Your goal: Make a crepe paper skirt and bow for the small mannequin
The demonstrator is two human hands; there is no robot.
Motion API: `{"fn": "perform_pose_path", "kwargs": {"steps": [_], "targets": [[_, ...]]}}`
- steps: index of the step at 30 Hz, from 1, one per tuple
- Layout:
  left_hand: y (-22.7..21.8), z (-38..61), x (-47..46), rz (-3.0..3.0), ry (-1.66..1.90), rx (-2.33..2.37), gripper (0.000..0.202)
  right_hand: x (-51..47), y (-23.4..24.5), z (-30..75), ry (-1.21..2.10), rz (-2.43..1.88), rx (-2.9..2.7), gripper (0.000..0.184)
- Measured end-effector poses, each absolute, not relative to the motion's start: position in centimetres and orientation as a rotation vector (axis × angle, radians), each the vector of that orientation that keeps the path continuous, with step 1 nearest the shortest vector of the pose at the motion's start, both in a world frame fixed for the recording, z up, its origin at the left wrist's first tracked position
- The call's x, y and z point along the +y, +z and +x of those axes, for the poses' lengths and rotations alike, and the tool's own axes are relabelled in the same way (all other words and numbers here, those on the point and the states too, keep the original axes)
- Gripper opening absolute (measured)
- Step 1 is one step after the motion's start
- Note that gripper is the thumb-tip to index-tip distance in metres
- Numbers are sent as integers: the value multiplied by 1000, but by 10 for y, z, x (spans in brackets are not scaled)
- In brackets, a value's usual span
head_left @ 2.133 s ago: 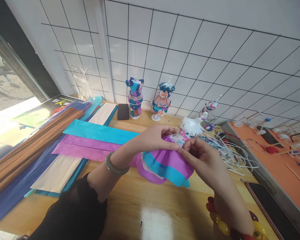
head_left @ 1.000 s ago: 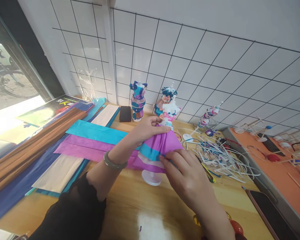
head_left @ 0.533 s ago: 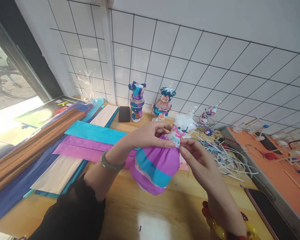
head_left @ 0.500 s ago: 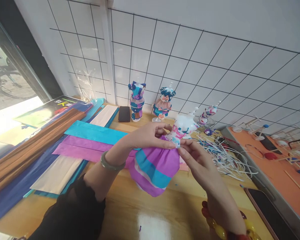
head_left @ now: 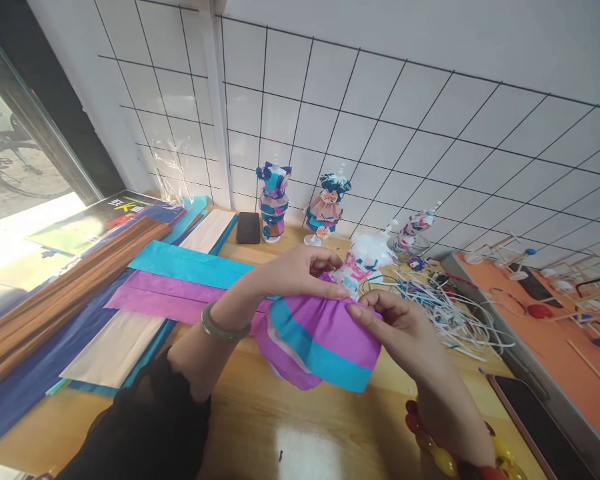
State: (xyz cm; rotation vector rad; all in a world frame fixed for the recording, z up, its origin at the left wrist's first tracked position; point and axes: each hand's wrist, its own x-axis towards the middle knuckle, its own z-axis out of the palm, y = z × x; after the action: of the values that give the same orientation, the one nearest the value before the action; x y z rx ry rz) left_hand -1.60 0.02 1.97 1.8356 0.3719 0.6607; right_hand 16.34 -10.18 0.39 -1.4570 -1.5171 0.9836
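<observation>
A small white dress form (head_left: 367, 250) with pink and teal patches leans to the upper right above the wooden table. Round its waist hangs a purple and blue crepe paper skirt (head_left: 325, 340), gathered in folds at the top. My left hand (head_left: 305, 273) is closed at the waist, its thumb pressing the paper folds there; its other fingers are partly behind the form. My right hand (head_left: 395, 320) pinches the skirt's upper right edge between thumb and fingers, just below the waist.
Purple and blue crepe strips (head_left: 195, 263) lie to the left, near a brown paper roll (head_left: 80, 293). Two decorated forms (head_left: 274, 207) stand by the wall beside a phone (head_left: 249, 228). White cords (head_left: 445, 313) are heaped right; another phone (head_left: 535, 420) lies front right.
The skirt's right side has spread out and to the right. My right hand has slid slightly down from the waist along the paper. My left hand stays in place.
</observation>
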Motion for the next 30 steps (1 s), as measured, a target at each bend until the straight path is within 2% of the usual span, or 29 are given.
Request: {"fn": "perform_pose_path", "kwargs": {"steps": [14, 21, 27, 30], "targets": [[5, -2, 2, 1804, 680, 390, 33, -99, 7, 162, 786, -1551, -1420, 28], [1, 1, 0, 1787, 704, 552, 59, -100, 5, 167, 579, -1683, -1518, 29], [-3, 4, -1, 1792, 738, 574, 65, -99, 2, 168, 539, -1714, -1565, 29], [-6, 5, 3, 1781, 740, 509, 59, -98, 0, 172, 605, -1676, -1549, 32]]}}
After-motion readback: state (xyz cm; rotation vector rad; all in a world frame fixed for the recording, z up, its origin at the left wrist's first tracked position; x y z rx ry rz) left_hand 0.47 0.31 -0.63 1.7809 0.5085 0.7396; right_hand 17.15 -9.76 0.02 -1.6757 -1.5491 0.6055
